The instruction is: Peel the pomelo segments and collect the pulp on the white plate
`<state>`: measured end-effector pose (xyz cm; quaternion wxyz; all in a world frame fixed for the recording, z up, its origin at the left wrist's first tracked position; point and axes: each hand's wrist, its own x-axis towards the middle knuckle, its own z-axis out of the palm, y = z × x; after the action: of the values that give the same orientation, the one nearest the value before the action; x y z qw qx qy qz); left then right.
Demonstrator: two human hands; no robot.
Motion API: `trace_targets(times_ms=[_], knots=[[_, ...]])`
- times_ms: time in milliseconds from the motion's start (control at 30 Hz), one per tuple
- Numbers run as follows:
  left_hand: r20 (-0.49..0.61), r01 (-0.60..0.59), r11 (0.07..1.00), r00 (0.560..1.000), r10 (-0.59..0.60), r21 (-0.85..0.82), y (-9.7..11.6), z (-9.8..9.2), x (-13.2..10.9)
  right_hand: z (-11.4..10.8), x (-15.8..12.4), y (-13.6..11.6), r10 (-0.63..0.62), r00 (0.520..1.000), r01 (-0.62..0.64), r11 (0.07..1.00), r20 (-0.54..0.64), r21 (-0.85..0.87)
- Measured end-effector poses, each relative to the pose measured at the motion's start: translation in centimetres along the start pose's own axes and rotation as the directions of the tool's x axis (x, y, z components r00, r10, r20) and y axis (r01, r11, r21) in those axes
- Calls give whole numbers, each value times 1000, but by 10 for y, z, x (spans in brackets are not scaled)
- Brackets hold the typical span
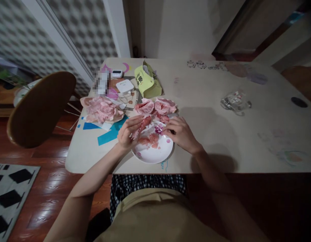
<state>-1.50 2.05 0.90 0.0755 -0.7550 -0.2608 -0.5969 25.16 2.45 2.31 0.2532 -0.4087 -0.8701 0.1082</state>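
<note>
My left hand [127, 131] is closed around a pink pomelo segment [143, 125], holding it above a white plate [155, 155]. My right hand [180, 133] rests at the plate's right rim with its fingers curled and pinched toward the segment's end. Peeled pink flesh pieces [150, 139] lie on the plate. Just beyond the plate sit larger unpeeled pomelo sections [155, 107]. A heap of pink pith and peel [101, 110] lies to the left on paper.
A yellow-green bag [147, 81], a white box [124, 86], and a small white device [117, 73] stand at the table's far left. Blue paper pieces [108, 133] lie near the left edge. A crumpled clear wrapper [234, 101] lies on the right. A brown chair [39, 107] stands left of the table.
</note>
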Motion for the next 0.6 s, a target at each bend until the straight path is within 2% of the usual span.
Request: trace_targets(times_ms=[67, 133, 233, 333, 467, 600], knots=[[-3, 13, 1000, 1000, -13, -8, -2, 0, -2, -3, -2, -10, -56, 981, 35, 993, 186, 115], [14, 42, 999, 999, -42, 4, -3, 0, -5, -2, -4, -16, -94, 936, 27, 980, 340, 196], [50, 69, 997, 996, -71, 37, -4, -2, -8, 5, -6, -20, -126, 881, 13, 970, 455, 244], [74, 65, 998, 995, -66, 18, -1, -2, -7, 14, -10, -23, -163, 862, 44, 967, 480, 251], [75, 50, 998, 996, -47, -49, 2, -1, -6, 23, -18, -28, -176, 868, 109, 980, 465, 166], [59, 41, 999, 997, -39, -33, 3, 0, -7, 25, -21, -29, -221, 871, 185, 975, 440, 123]])
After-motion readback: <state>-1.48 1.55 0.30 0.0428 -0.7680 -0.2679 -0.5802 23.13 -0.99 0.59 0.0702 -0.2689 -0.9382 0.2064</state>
